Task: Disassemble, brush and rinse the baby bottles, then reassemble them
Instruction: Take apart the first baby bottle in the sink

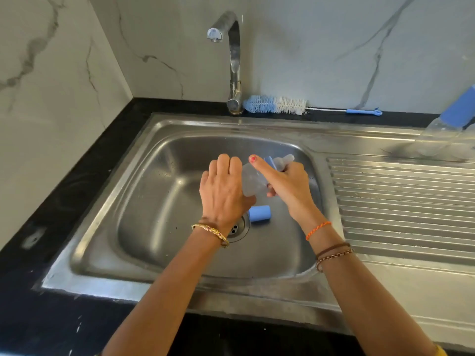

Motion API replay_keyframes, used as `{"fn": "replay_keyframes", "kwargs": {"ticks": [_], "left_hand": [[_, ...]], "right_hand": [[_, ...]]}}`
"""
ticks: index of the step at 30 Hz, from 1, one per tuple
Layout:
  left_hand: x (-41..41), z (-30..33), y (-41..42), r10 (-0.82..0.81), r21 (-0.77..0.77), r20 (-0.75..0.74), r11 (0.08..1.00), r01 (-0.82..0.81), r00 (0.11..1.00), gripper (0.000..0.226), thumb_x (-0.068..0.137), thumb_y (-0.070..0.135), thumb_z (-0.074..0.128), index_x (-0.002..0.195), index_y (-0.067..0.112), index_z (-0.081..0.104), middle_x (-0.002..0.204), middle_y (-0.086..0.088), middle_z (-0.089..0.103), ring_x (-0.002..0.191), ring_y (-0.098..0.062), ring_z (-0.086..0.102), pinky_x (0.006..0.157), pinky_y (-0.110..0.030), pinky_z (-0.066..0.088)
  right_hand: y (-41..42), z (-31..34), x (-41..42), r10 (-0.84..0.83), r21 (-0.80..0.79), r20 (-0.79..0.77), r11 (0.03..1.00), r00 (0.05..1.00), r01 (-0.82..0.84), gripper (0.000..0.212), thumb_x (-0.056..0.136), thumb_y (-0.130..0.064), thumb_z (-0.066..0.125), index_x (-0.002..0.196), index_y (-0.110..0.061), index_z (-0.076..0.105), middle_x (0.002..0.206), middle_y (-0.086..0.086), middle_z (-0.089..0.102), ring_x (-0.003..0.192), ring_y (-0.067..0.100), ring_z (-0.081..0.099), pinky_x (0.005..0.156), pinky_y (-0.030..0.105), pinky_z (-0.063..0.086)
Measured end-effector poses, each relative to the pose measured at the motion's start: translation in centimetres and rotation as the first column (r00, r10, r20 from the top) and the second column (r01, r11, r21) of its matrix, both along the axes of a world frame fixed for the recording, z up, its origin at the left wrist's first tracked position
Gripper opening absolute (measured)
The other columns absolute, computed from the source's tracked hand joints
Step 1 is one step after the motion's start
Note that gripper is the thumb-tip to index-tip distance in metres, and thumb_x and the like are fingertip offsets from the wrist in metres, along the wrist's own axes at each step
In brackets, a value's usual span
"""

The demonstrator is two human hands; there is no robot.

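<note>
Bottle (253, 182) lies between our hands above the sink (164, 176), left hand (223, 191) fingers curled round its base, right hand (290, 182) fingers gripping the collar, its long axis slanting up-right from left fingers to right.

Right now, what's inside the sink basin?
In the sink basin: a blue cap lying beside the drain, which the left hand partly covers. Both hands hold a bottle above it; right hand grips the nipple end.
</note>
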State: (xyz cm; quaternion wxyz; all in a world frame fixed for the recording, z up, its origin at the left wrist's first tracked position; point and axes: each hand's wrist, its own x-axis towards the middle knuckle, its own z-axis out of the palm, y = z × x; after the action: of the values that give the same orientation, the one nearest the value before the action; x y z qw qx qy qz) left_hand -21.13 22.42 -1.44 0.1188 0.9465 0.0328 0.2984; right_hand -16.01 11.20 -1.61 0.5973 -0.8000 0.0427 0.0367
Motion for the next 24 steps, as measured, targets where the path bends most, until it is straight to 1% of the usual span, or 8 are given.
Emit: {"fn": "replay_keyframes", "kwargs": {"ticks": [3, 8, 13, 15, 17, 18, 21, 24], "left_hand": [[-0.3, -0.1, -0.8, -0.012, -0.024, 0.021, 1.0, 0.012, 1.0, 0.049, 0.028, 0.014, 0.081, 0.066, 0.0, 0.053, 0.067, -0.014, 0.053, 0.052, -0.029, 0.05, 0.045, -0.029, 0.039], [-0.5, 0.9, -1.0, -0.026, -0.168, 0.024, 0.985, 0.029, 0.999, 0.053, 0.039, 0.022, 0.086, 0.075, -0.001, 0.056, 0.074, -0.013, 0.056, 0.058, -0.03, 0.054, 0.048, -0.025, 0.03], [-0.5, 1.5, -0.7, -0.097, -0.245, -0.043, 0.966, 0.083, 0.994, 0.057, 0.036, 0.035, 0.087, 0.074, 0.011, 0.052, 0.073, 0.0, 0.053, 0.057, -0.017, 0.044, 0.046, -0.018, 0.019], [-0.2, 1.8, 0.3, -0.305, -0.501, -0.235, 0.852, 0.153, 0.923, 0.055, 0.033, 0.036, 0.087, 0.068, 0.017, 0.049, 0.068, 0.009, 0.053, 0.058, -0.011, 0.048, 0.049, -0.017, 0.03], [0.0, 2.1, 1.6, -0.667, -0.834, -0.266, 0.521, 0.181, 0.696, 0.045, 0.04, 0.011, 0.089, 0.072, 0.014, 0.057, 0.07, 0.006, 0.06, 0.065, -0.009, 0.058, 0.06, -0.019, 0.046], [0.1, 2.0, 2.4, -0.739, -0.892, -0.227, 0.419, 0.169, 0.634, 0.044, 0.045, -0.004, 0.085, 0.079, 0.008, 0.06, 0.075, 0.0, 0.064, 0.071, -0.012, 0.062, 0.065, -0.022, 0.051], [0.4, 2.2, 3.8, -0.726, -0.907, -0.166, 0.378, 0.186, 0.667, 0.044, 0.052, -0.004, 0.077, 0.093, 0.008, 0.065, 0.085, -0.001, 0.069, 0.08, -0.012, 0.066, 0.074, -0.022, 0.054], [0.3, 2.4, 3.8, -0.699, -0.904, -0.164, 0.39, 0.178, 0.696, 0.053, 0.057, 0.012, 0.073, 0.106, 0.023, 0.057, 0.099, 0.006, 0.064, 0.086, 0.002, 0.062, 0.075, -0.012, 0.05]], "right_hand": [[-0.1, -0.3, -0.1, -0.072, -0.103, 0.15, 0.991, 0.986, 0.088, 0.057, 0.07, -0.055, 0.068, 0.059, 0.0, 0.057, 0.051, -0.001, 0.055, 0.045, 0.008, 0.052, 0.041, 0.013, 0.038], [-0.6, 0.2, -0.6, -0.026, -0.018, 0.327, 0.999, 0.945, 0.034, 0.05, 0.067, -0.045, 0.067, 0.053, -0.003, 0.045, 0.05, 0.001, 0.043, 0.049, 0.01, 0.043, 0.047, 0.029, 0.037], [-1.8, 1.6, -0.7, 0.108, -0.003, 0.504, 0.992, 0.857, -0.124, 0.048, 0.066, -0.038, 0.065, 0.051, -0.002, 0.037, 0.05, 0.008, 0.036, 0.052, 0.022, 0.037, 0.05, 0.035, 0.035], [-2.5, 2.1, -0.5, 0.276, -0.049, 0.56, 0.952, 0.781, -0.301, 0.051, 0.066, -0.041, 0.063, 0.054, 0.005, 0.044, 0.054, 0.019, 0.043, 0.052, 0.028, 0.041, 0.05, 0.033, 0.034], [-3.0, 2.8, -0.2, 0.466, -0.184, 0.553, 0.877, 0.691, -0.445, 0.047, 0.067, -0.042, 0.062, 0.059, 0.003, 0.05, 0.056, 0.021, 0.049, 0.052, 0.03, 0.045, 0.05, 0.033, 0.036], [-3.0, 3.2, 0.0, 0.524, -0.255, 0.531, 0.848, 0.666, -0.464, 0.041, 0.067, -0.043, 0.063, 0.062, -0.004, 0.053, 0.058, 0.018, 0.051, 0.054, 0.029, 0.047, 0.052, 0.032, 0.037], [-3.4, 4.0, 0.7, 0.584, -0.259, 0.403, 0.811, 0.704, -0.524, 0.021, 0.067, -0.037, 0.07, 0.078, -0.027, 0.056, 0.078, 0.012, 0.062, 0.072, 0.03, 0.056, 0.068, 0.035, 0.047], [-3.4, 3.8, 0.7, 0.51, -0.113, 0.358, 0.855, 0.782, -0.506, 0.021, 0.077, -0.026, 0.069, 0.071, -0.01, 0.056, 0.067, -0.001, 0.052, 0.064, 0.013, 0.049, 0.062, 0.028, 0.042]]}}
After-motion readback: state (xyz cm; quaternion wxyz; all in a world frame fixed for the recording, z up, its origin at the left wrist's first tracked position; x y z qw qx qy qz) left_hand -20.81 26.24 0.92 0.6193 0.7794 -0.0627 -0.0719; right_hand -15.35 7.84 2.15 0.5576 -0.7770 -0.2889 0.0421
